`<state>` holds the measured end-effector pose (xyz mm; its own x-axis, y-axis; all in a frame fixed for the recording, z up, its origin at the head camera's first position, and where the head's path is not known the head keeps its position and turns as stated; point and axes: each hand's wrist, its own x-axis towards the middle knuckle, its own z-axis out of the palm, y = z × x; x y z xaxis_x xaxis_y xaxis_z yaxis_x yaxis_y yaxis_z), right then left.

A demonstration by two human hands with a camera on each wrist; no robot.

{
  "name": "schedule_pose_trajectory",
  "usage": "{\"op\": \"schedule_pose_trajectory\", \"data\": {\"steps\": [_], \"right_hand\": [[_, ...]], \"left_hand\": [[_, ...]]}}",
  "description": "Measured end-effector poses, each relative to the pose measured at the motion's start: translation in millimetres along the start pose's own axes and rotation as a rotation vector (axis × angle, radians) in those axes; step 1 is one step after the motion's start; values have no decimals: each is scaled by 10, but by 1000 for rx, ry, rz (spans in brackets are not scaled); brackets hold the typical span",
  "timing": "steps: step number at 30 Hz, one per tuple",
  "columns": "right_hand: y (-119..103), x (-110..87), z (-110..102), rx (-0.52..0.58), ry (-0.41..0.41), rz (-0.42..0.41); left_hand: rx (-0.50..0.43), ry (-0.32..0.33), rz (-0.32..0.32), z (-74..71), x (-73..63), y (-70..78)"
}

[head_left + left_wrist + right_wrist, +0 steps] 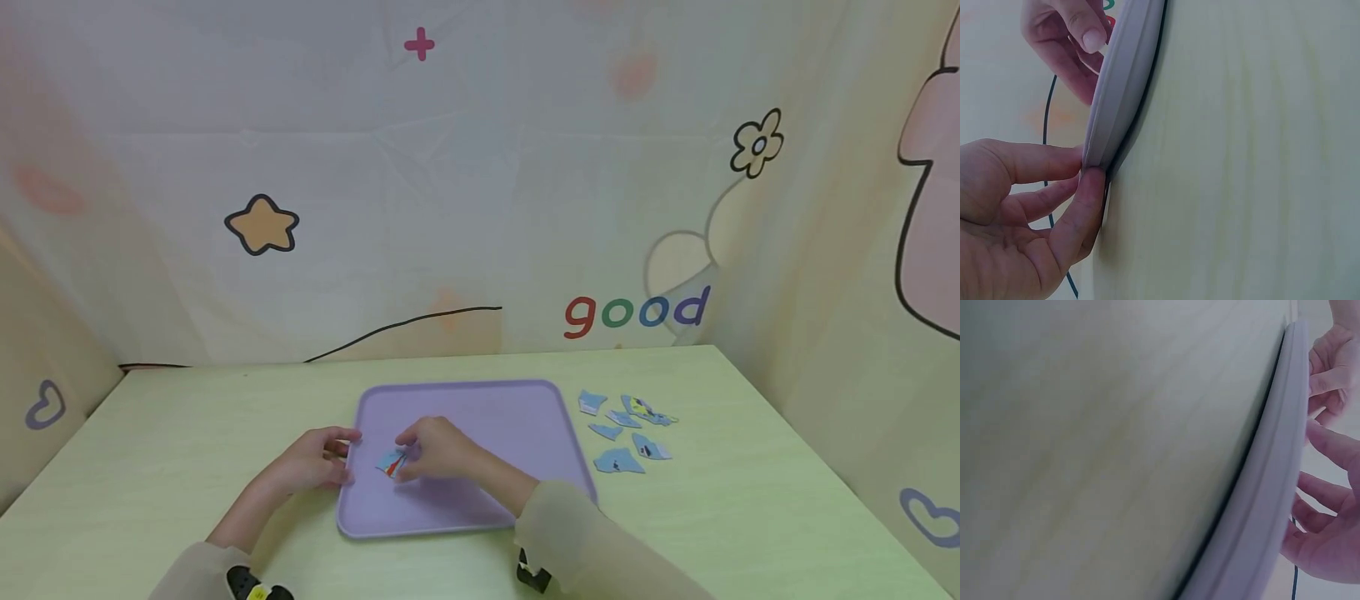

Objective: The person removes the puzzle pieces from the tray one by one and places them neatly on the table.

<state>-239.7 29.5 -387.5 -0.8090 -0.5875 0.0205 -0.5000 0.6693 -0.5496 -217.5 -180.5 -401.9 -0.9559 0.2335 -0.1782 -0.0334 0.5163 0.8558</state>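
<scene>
A purple tray point(510, 417) lies on the table, with a small light-blue puzzle piece with red and white on it point(392, 463) near its left side. My right hand point(442, 450) reaches over the tray, thumb and fingers curled about that piece at its right edge. In the right wrist view the tray's rim hides the piece from sight, and the right hand point(1332, 506) shows beyond the rim. My left hand point(315, 460) is at the tray's left edge. The left wrist view shows the left hand point(1029, 219) pinching the rim between thumb and fingers.
Several loose blue puzzle pieces point(618, 461) lie on the pale wooden table point(750, 517) to the right of the tray. One piece with yellow point(637, 407) lies among the farther ones. A printed cloth point(465, 208) hangs behind the table.
</scene>
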Motion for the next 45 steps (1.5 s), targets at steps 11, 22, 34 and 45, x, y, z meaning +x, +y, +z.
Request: {"op": "schedule_pose_trajectory", "data": {"steps": [11,22,34,45], "right_hand": [[-17,94,90,-202,42,-70],[-52,105,128,-293,84,-77],[0,99,42,-215,64,-110],[24,-67,-193,-95,57,-175]], "left_hand": [[-11,1,-10,7,-9,17],[-45,-7,15,11,-12,-7],[-48,-9,10,8,-11,-7],[-32,-5,-1,-2,-26,11]]}}
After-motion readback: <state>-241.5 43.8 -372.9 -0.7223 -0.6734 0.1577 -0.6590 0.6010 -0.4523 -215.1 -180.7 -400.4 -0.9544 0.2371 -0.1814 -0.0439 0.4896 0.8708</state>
